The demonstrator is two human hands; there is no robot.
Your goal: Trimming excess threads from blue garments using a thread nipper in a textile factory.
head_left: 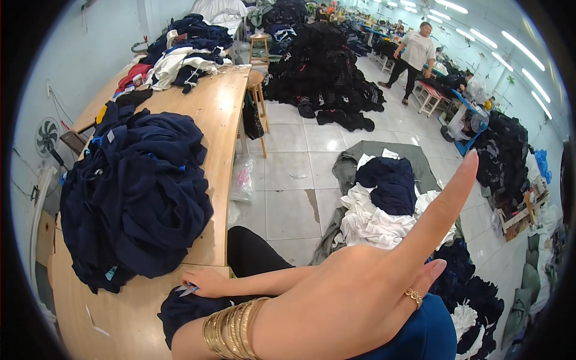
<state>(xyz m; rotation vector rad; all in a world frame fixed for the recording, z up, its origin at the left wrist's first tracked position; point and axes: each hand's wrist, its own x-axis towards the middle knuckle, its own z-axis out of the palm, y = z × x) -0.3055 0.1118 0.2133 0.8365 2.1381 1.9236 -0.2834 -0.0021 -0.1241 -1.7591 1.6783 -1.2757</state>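
Close to the camera, my left hand (360,288) is raised, its index finger stretched out to the upper right. It wears gold bangles (231,330) and a ring, and nothing shows in its grasp; some of its fingers are hidden. Behind that arm, my right hand (207,282) reaches left to the table edge. It is closed on small scissors (188,290) with silver blades and a bit of blue, probably thread snips. Under it lies a dark navy garment (174,315), partly covered by my left arm. A large navy garment pile (135,192) sits just beyond.
The wooden table (225,105) carries more mixed clothes (186,60) at its far end. On the tiled floor, white and navy garments (384,210) lie on a grey cloth. A black heap (324,72) stands farther back. A person (415,54) stands at the far right.
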